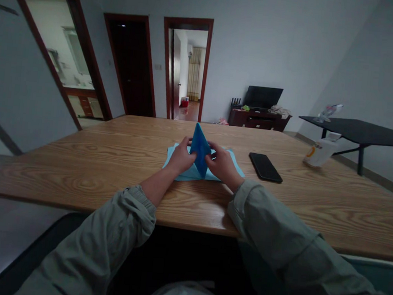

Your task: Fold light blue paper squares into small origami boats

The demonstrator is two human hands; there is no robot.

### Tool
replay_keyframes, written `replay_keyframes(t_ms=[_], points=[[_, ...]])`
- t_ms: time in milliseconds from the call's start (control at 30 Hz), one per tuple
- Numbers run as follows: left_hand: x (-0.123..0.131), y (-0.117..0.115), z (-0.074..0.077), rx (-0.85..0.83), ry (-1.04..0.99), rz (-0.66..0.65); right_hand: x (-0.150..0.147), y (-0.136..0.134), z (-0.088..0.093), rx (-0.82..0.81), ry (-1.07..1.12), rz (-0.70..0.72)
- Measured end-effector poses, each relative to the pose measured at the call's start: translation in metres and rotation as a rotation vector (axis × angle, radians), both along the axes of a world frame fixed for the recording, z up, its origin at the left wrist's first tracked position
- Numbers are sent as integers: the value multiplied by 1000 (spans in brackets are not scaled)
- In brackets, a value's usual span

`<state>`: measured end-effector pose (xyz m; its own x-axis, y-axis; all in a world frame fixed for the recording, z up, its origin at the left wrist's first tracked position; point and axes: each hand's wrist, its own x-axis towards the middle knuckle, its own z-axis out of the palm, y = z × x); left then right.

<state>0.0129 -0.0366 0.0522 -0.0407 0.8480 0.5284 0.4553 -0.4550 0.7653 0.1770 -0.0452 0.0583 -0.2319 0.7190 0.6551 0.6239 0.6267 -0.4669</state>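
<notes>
Head view: the left hand and right hand are pinching an upright blue triangular fold between them, keeping it standing above a pale-blue cloth near the worktop's front edge.

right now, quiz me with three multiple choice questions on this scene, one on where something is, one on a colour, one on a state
1. Where is the black smartphone?
A) On the wooden table, right of the folded sheet
B) On the floor
C) On the dark side table

2. What colour is the folded sheet?
A) Red
B) Yellow
C) Deep blue

3. How do the left hand and right hand stand to the sheet?
A) Neither touches it
B) Both touch it, holding it up
C) Only the right hand touches it

Answers:
1 A, it lies on the tabletop beside the sheet.
2 C, its visible faces are deep blue.
3 B, fingers of both hands are at its sides.
</notes>
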Motion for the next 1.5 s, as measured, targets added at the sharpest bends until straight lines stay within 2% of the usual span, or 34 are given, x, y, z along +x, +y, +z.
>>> replay_keyframes(t_ms=[267,400,533,633,733,833,1033,1167,1300,1500], points=[[-5,5,-3,28,18,-24,8,9,-7,-20,56,-38],[0,3,1,82,72,7,2,11,-3,-35,45,-163],[17,-8,10,187,180,59,-6,12,6,-63,-20,-321],[26,-14,14,217,221,74,-7,16,8,-80,-52,-352],[22,-12,13,225,210,78,-1,20,6,-88,-69,-333],[7,-2,7,220,180,55,10,24,2,-119,-100,-301],[-18,20,-10,57,161,-70,27,34,-11,-77,-107,-222],[-25,24,-19,7,288,-131,38,39,-20,-74,-205,-187],[-32,24,-29,-34,476,-171,49,44,-29,-89,-280,-68],[-47,29,-39,-44,671,-100,62,43,-34,-166,-309,118]])
